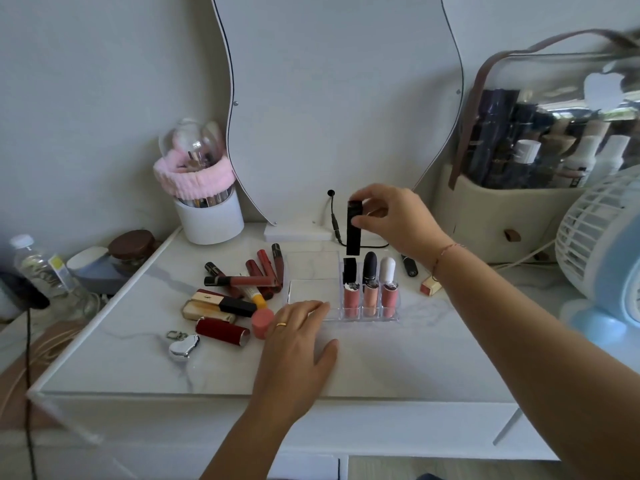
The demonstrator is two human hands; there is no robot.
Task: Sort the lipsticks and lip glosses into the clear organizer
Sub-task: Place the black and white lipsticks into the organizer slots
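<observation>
My right hand [394, 220] pinches a black lipstick [354, 237] near its top between thumb and fingertips. It hangs upright just above the back row of the clear organizer [313, 261]. The wrist is bent downward and the forearm comes in from the lower right.

My left hand [298, 344] lies flat on the table [381, 368], fingers straight, with the fingertips touching the organizer's front left edge.

Three pink glosses [370, 299] stand in the organizer's front right slots, with three capped tubes behind them. The loose pile of lipsticks [242, 282] lies just left of the organizer. I see bare tabletop between the left hand and the near edge. The fan [602, 244] stands close beside my right forearm.

A small pinkish tube [430, 285] is half hidden behind my right wrist. The organizer's clear walls are hard to trace, so I cannot tell which slot lies under the lipstick.
</observation>
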